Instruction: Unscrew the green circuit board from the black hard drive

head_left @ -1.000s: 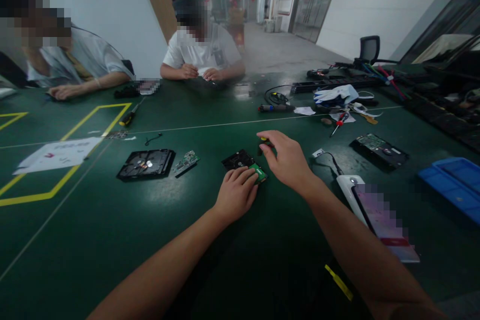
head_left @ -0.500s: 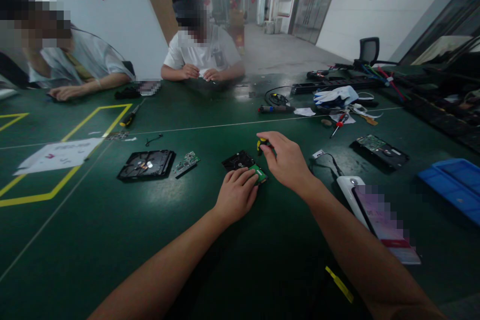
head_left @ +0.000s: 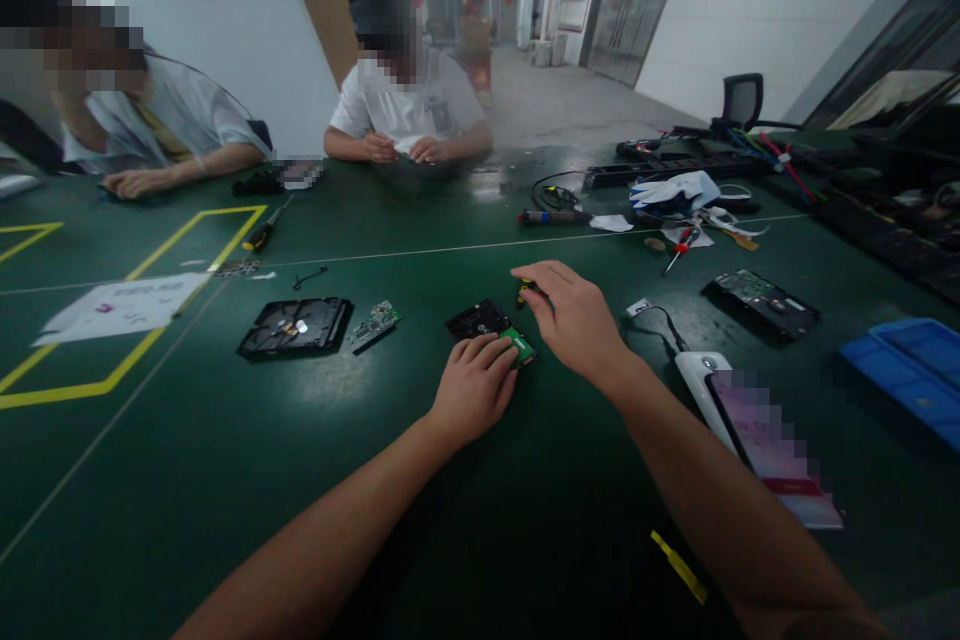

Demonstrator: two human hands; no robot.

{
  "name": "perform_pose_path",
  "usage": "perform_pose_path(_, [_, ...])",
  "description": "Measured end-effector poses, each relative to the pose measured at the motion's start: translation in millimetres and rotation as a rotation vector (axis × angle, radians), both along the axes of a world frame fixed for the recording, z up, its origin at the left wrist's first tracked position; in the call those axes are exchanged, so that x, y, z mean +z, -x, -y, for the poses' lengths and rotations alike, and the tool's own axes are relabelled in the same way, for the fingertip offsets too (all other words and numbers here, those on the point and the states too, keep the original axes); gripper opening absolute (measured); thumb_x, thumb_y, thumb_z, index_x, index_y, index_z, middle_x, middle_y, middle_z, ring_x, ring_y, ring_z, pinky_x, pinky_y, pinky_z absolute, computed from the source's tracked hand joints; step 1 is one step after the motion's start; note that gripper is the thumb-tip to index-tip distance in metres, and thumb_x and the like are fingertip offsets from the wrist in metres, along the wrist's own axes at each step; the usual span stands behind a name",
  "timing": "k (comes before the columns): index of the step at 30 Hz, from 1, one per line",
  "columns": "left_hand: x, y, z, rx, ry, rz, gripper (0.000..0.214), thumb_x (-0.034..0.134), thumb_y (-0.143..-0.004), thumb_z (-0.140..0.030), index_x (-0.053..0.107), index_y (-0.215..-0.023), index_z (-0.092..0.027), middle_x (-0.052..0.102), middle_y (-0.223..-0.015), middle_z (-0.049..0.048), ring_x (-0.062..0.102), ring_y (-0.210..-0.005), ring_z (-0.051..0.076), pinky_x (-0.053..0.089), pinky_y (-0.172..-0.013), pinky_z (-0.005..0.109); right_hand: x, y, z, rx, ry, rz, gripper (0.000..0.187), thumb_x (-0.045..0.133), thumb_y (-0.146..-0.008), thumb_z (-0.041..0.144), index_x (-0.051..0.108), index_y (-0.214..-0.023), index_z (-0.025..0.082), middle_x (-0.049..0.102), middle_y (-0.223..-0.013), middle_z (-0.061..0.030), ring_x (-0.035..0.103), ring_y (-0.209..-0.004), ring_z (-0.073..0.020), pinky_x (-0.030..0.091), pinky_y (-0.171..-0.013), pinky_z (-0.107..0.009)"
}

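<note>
Grip: right hand (head_left: 577, 320) pinches screwdriver (head_left: 525, 288) over the far right corner of small drive (head_left: 478, 318), which lies on table (head_left: 225, 460). Left hand (head_left: 472, 385) rests flat on the drive's near edge, just left of and before the grip. Circuit board (head_left: 519, 346) sits on the drive, just before the grip.

Left of grip: loose board (head_left: 377, 320), then open drive (head_left: 294, 326), paper sheet (head_left: 124, 305) well beyond.

Right of grip: cable (head_left: 660, 320) near; handset (head_left: 757, 430) right and nearer the wearer; second drive (head_left: 759, 300) right; tray (head_left: 907, 365) far right.

Behind grip: cylindrical tool (head_left: 551, 217); gloves (head_left: 675, 188) behind-right; seated person (head_left: 409, 110) across the table.

Well before grip: thin strip (head_left: 679, 565), beside the right forearm.
</note>
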State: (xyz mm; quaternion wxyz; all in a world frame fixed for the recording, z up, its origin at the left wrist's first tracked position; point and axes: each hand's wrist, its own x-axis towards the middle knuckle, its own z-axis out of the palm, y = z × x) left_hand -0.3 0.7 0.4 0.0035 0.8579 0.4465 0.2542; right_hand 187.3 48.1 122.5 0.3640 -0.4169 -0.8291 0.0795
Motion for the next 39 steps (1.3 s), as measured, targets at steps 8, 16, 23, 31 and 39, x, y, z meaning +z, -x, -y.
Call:
perform_pose_path(8, [0.0, 0.5, 0.3, 0.004, -0.005, -0.006, 0.036, 0.053, -0.102, -0.032, 0.063, -0.136, -0.024, 0.066, -0.141, 0.0077, 0.055, -0.133, 0.031, 0.045, -0.109, 0.054, -4.1, 0.0, 1.7, -0.141, -0.008, 0.008, 0.019, 0.062, -0.1, 0.034, 0.07, -0.114, 0.024, 0.066, -0.109, -0.0093, 0.066, -0.094, -0.0236, 0.053, -0.085, -0.039])
perform_pose_path(16, [1.2, 0.7, 0.4, 0.002, 0.0, 0.001, 0.038, 0.054, -0.101, -0.031, 0.063, -0.138, -0.026, 0.066, -0.141, 0.0088, 0.056, -0.133, 0.032, 0.045, -0.108, 0.055, -3.5, 0.8, -1.1, 0.029, 0.015, -0.063, 0.033, 0.052, -0.1, 0.016, 0.065, -0.129, 0.025, 0.07, -0.125, -0.0096, 0.066, -0.116, -0.0251, 0.052, -0.102, -0.045])
perform_pose_path(23, [1.7, 0.5, 0.9, 0.002, 0.001, -0.003, 0.037, 0.052, -0.103, -0.032, 0.063, -0.137, -0.025, 0.066, -0.142, 0.0074, 0.055, -0.134, 0.031, 0.044, -0.109, 0.054, -4.7, 1.8, 1.1, -0.007, 0.005, -0.096, 0.021, 0.056, -0.102, 0.028, 0.071, -0.116, 0.022, 0.069, -0.113, -0.0104, 0.068, -0.102, -0.0231, 0.056, -0.091, -0.04])
perform_pose_path(31, [-0.1, 0.5, -0.4, 0.004, -0.003, 0.003, 0.037, 0.054, -0.102, -0.031, 0.063, -0.137, -0.027, 0.066, -0.141, 0.0076, 0.056, -0.134, 0.031, 0.045, -0.109, 0.054, -2.2, 1.0, -2.4, 0.021, 0.046, -0.07, 0.027, 0.05, -0.1, 0.018, 0.065, -0.122, 0.025, 0.071, -0.122, -0.0089, 0.067, -0.113, -0.025, 0.051, -0.1, -0.043])
perform_pose_path(39, [-1.3, 0.8, -0.3, 0.0, -0.009, -0.003, 0.037, 0.054, -0.102, -0.032, 0.063, -0.136, -0.025, 0.066, -0.142, 0.0072, 0.056, -0.134, 0.031, 0.045, -0.109, 0.054, -4.3, -1.0, -0.2, -0.055, 0.009, -0.075, 0.013, 0.06, -0.1, 0.03, 0.067, -0.11, 0.025, 0.065, -0.113, -0.0093, 0.066, -0.098, -0.0235, 0.054, -0.086, -0.04])
